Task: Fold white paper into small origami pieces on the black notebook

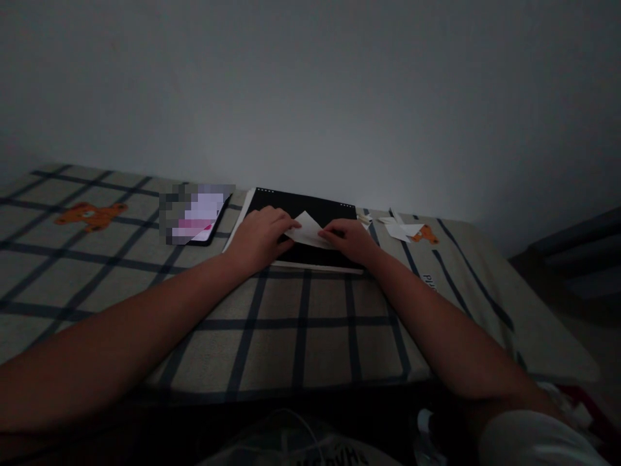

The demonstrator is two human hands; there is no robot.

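Observation:
A small white sheet of paper (310, 230), folded to a peak at its far side, lies over a black-covered pad (310, 202). My left hand (264, 234) pinches the left side of the paper, thumb below and fingers above. On the other side, my right hand (350, 238) has its thumb and fingertips closed on the paper's right edge. Both hands rest at the pad's surface, and the paper's outer corners are partly covered by the fingers.
Left of the pad lies a tablet or phone (201, 217) with a lit, partly blurred screen. Folded white paper pieces (402, 230) sit to the right. A checked cloth (315, 310) covers the table, which meets a plain wall (310, 97). A clear bottle (425, 430) stands below the front edge.

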